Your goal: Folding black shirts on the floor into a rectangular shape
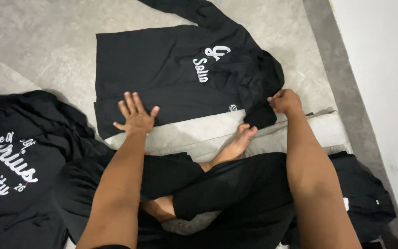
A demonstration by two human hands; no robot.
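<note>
A black long-sleeved shirt with white lettering on the chest lies spread on a grey floor in front of me. My left hand rests flat on its lower hem, fingers apart. My right hand is closed on the shirt's dark fabric at its right edge, near the collar area. I sit cross-legged in black trousers, with a bare foot just below the shirt.
Another black garment with white lettering lies at the left. More black cloth sits at my right side. A pale folded mat lies under my legs. A white wall runs along the right.
</note>
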